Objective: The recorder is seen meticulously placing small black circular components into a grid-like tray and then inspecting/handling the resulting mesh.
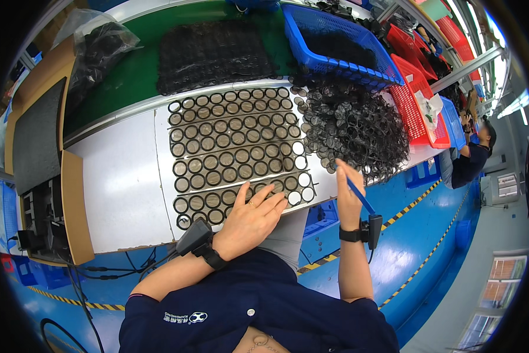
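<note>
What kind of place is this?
Probably a factory assembly line: rows of black rings laid out on a white workbench, plastic baskets of parts, and another worker further along.

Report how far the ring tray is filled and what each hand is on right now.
Done: most rows of the ring tray hold black rings with darker centres. In hand: the left hand lies flat on the tray's near rows; the right hand holds a blue stick at the table edge. Left: several rings at the tray's right end show white through the middle, and a loose ring pile waits beside it.
</note>
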A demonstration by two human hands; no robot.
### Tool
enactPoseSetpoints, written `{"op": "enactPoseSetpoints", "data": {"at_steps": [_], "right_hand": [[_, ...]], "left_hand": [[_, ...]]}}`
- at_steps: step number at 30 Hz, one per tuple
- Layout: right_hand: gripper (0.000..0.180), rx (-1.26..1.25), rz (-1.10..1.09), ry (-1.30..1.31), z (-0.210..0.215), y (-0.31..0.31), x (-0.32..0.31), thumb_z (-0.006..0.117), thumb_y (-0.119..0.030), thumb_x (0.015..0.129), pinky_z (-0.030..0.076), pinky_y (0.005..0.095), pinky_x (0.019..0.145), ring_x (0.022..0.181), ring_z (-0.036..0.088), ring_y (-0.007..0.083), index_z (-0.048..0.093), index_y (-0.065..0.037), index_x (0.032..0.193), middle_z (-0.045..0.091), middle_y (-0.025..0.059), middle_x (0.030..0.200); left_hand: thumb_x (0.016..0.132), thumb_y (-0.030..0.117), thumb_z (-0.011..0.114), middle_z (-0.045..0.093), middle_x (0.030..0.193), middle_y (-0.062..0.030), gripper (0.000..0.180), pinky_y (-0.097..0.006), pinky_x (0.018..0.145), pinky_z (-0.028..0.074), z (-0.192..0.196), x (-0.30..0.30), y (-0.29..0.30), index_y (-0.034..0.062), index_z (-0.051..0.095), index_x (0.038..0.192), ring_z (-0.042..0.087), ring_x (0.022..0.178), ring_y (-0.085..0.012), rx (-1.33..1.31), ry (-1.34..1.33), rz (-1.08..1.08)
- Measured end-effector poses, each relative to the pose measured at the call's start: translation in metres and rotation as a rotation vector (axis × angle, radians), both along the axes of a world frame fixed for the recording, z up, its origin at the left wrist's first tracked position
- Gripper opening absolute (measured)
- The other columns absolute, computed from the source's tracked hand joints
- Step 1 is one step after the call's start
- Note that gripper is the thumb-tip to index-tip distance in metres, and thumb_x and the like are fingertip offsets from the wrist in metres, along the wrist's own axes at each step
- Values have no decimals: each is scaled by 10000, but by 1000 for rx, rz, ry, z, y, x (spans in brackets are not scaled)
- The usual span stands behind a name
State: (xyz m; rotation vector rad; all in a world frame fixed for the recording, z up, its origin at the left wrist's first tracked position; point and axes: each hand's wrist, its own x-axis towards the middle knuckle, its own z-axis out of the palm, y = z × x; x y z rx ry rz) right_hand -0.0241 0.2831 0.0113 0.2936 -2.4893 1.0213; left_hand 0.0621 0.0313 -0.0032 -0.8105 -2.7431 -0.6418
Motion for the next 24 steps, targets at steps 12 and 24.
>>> {"op": "enactPoseSetpoints", "data": {"at_steps": [12,24], "right_hand": [[177,-136,255,-230,-6,-54,32,700,-160,951,471,383,867,923,667,274,782,-38,1049,769,111,974],[178,-110,246,-217,-12,-51,36,705,-173,951,448,383,906,955,658,268,783,-57,1061,762,98,969]], "left_hand": [[955,268,675,580,1414,-19,422,-657,1147,293,-1,-9,3,114,632,1346,462,1411,-272,-6,1,77],[962,270,667,567,1427,-27,445,-668,1143,285,-3,-8,3,111,610,1373,450,1416,-289,-6,-13,70]]}}
